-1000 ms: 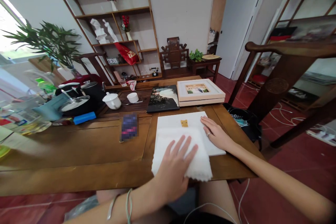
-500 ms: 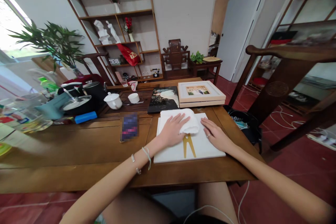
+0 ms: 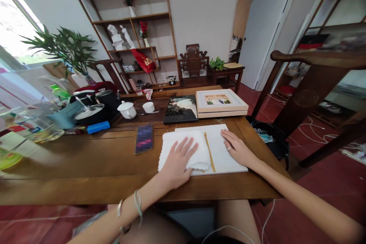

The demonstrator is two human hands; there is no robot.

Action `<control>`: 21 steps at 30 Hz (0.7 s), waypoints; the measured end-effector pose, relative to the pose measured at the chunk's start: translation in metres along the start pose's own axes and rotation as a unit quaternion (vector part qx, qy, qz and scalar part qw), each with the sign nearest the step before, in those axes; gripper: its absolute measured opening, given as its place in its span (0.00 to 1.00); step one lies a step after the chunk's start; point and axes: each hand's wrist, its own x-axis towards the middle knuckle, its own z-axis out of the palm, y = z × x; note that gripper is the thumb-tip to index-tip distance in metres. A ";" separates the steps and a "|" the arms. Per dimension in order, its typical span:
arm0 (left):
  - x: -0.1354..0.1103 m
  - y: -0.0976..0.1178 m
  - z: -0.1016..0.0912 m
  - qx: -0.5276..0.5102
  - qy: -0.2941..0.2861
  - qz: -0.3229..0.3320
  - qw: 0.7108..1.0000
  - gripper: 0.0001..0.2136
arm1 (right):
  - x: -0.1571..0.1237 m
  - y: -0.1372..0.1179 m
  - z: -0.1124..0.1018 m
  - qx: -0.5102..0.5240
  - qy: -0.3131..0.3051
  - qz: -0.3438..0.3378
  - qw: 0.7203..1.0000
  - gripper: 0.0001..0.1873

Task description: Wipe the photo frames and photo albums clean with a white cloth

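A flat white board (image 3: 225,158) with a gold mark (image 3: 210,152) on it lies on the wooden table before me. My left hand (image 3: 177,162) rests flat, fingers spread, on a white cloth (image 3: 197,141) that covers the board's left part and hangs over its left edge. Part of the gold mark is hidden under the cloth. My right hand (image 3: 237,148), a ring on one finger, lies flat on the board's right side with its fingers stretched out.
Behind the board are a dark photo panel (image 3: 180,109) and stacked pale picture frames (image 3: 221,103). A pixelated dark item (image 3: 144,138) lies left of the cloth. Farther left stand a white teapot (image 3: 126,109), a white cup (image 3: 148,107), a blue box (image 3: 98,127) and a black pot (image 3: 90,113).
My left hand has slid the cloth toward me and to the left, and the cloth now lies more spread out. My right hand stays in place on the board.
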 end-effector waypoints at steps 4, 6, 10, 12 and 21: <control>-0.046 0.029 0.000 -0.002 -0.009 0.026 1.000 0.45 | 0.000 0.000 0.000 0.001 0.000 -0.002 1.000 0.23; -0.057 0.034 0.002 -0.007 -0.014 0.036 0.999 0.47 | 0.000 0.000 0.000 0.000 0.002 0.000 1.000 0.23; -0.049 0.022 0.003 -0.016 -0.009 0.042 0.999 0.46 | 0.000 0.000 0.001 -0.002 0.004 0.001 1.000 0.24; -0.034 0.010 0.001 -0.019 -0.006 0.037 0.999 0.42 | 0.000 0.001 0.001 -0.004 0.005 -0.002 1.000 0.24; 0.058 -0.071 -0.003 -0.034 0.057 0.020 0.998 0.29 | 0.000 0.001 -0.001 -0.003 0.002 -0.007 1.000 0.24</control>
